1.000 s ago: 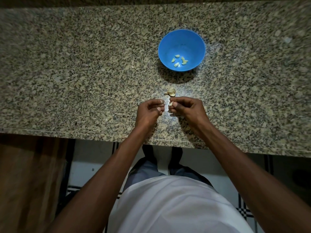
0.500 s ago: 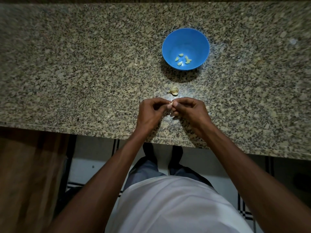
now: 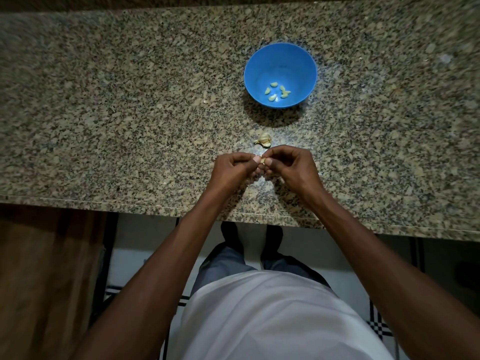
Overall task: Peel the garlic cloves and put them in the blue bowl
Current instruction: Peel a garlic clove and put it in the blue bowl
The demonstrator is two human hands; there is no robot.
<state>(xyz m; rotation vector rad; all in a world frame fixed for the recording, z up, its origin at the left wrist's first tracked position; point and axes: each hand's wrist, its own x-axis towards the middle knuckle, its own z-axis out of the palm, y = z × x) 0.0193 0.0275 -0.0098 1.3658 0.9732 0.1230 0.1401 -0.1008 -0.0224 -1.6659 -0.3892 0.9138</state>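
Observation:
A blue bowl (image 3: 302, 63) stands on the granite counter (image 3: 130, 113), with several peeled garlic cloves (image 3: 277, 91) lying in its bottom. A partly broken garlic bulb (image 3: 264, 139) lies on the counter between the bowl and my hands. My left hand (image 3: 235, 170) and my right hand (image 3: 291, 166) meet fingertip to fingertip just in front of the bulb. Both pinch one small garlic clove (image 3: 262, 161), mostly hidden by the fingers.
The counter's front edge (image 3: 155, 207) runs just below my wrists. Below it I see my white shirt, dark trousers and a tiled floor. A wooden cabinet side (image 3: 46, 281) stands at the lower left.
My hands have come closer together on the clove. The white strip of peel seen between them a second ago no longer shows. The bowl and bulb have stayed put.

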